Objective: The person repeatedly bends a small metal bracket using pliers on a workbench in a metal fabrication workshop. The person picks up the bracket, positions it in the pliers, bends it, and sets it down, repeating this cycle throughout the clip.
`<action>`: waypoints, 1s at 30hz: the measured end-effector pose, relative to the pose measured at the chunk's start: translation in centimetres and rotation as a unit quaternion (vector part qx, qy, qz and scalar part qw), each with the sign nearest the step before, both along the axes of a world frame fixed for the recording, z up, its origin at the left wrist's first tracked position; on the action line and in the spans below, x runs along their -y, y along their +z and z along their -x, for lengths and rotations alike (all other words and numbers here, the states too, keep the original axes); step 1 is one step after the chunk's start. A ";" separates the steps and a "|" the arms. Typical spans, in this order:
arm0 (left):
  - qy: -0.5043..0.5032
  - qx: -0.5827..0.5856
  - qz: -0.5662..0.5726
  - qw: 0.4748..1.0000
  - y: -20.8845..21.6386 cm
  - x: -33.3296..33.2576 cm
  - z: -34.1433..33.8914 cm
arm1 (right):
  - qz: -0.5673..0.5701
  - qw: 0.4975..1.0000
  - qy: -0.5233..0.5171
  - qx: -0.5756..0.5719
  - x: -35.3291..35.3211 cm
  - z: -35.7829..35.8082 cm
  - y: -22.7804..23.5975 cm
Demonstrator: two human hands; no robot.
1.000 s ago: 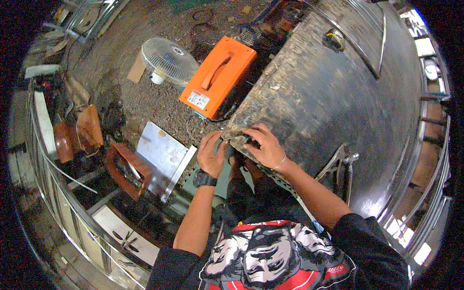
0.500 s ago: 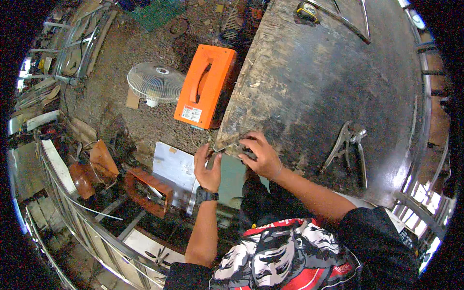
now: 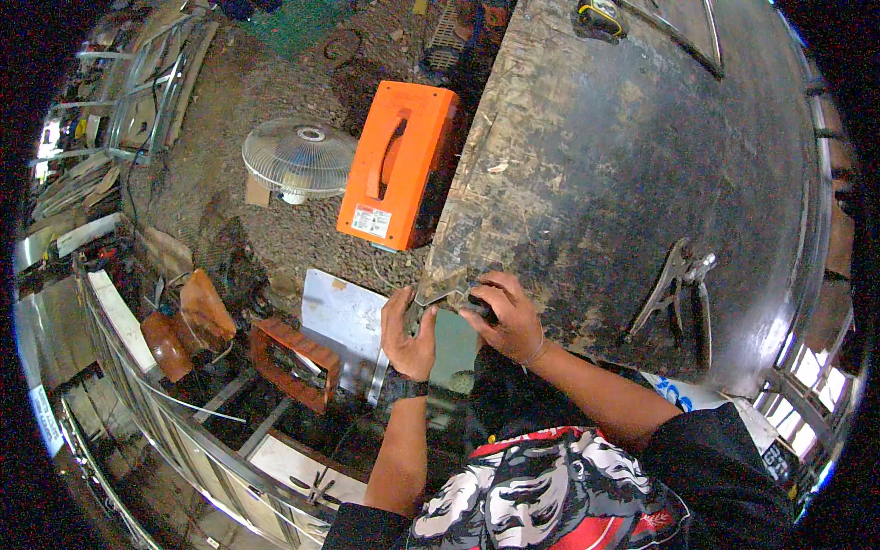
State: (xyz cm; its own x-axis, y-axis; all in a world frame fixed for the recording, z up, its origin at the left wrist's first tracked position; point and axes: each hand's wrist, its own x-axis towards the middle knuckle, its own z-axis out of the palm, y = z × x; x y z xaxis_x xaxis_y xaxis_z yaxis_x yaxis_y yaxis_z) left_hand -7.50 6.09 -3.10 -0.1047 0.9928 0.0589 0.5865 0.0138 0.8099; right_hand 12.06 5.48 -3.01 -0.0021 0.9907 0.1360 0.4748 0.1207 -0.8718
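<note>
At the near left corner of the worn wooden tabletop (image 3: 568, 211), a thin bent metal piece (image 3: 449, 295) lies along the edge. My left hand (image 3: 410, 337) is at that corner, thumb and fingers closed around the left end of the piece. To its right, my right hand (image 3: 513, 321) curls over the table's near edge. Its fingers grip a small dark object (image 3: 480, 310), mostly covered, so its kind does not show. Farther right on the tabletop rest locking pliers (image 3: 674, 286) with long metal handles.
Beyond the table's left edge stand an orange machine case (image 3: 396, 165) with a handle and a caged fan (image 3: 301, 158). A white panel (image 3: 341, 316) and an orange-brown frame (image 3: 291, 365) sit lower left. A tape measure (image 3: 600, 20) and a metal frame (image 3: 674, 41) lie at the table's far end.
The view has shifted slightly, so the scene sits a little farther right and lower. Both hands stay at the table corner, and the right fingers have curled more around the dark object.
</note>
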 end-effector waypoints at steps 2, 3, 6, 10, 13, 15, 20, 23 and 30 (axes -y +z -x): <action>-0.006 0.002 -0.001 1.000 0.1 -0.2 0.0 | -0.020 1.000 -0.003 0.004 -0.1 0.1 -0.4; -0.007 0.008 0.000 1.000 0.0 -0.2 0.1 | -0.031 0.999 -0.004 0.006 -0.1 0.2 -0.6; -0.009 0.011 -0.004 1.000 -0.2 -0.2 0.3 | -0.033 0.999 0.004 0.020 0.0 0.2 -0.7; -0.016 0.006 -0.001 1.000 -0.2 -0.3 0.4 | -0.026 0.999 0.000 0.040 0.0 0.4 -0.7; -0.023 0.008 0.001 1.000 -0.3 -0.2 0.6 | -0.001 0.999 -0.002 0.051 0.1 0.6 -0.2; -0.019 0.013 -0.006 1.000 0.1 -0.4 0.5 | 0.007 0.998 -0.006 0.061 0.2 0.8 -0.4; -0.011 0.021 0.008 1.000 0.1 -0.4 0.5 | 0.000 0.996 -0.017 0.086 0.1 0.8 -0.2; -0.016 0.028 0.019 0.999 0.0 -0.5 0.9 | -0.003 0.994 -0.011 0.110 0.1 1.0 -0.1; -0.018 0.057 -0.008 0.998 -0.3 -1.1 1.1 | 0.002 0.992 -0.011 0.122 0.2 1.2 -0.2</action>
State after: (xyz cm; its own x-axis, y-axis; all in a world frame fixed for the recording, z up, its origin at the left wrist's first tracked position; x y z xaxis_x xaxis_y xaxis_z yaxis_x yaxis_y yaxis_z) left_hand -8.59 7.22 -3.42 -0.0751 0.9950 0.0654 0.4899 -0.0203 0.8715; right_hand 10.86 5.31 -3.20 -0.0139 0.9913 0.1309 0.6743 0.1060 -0.7308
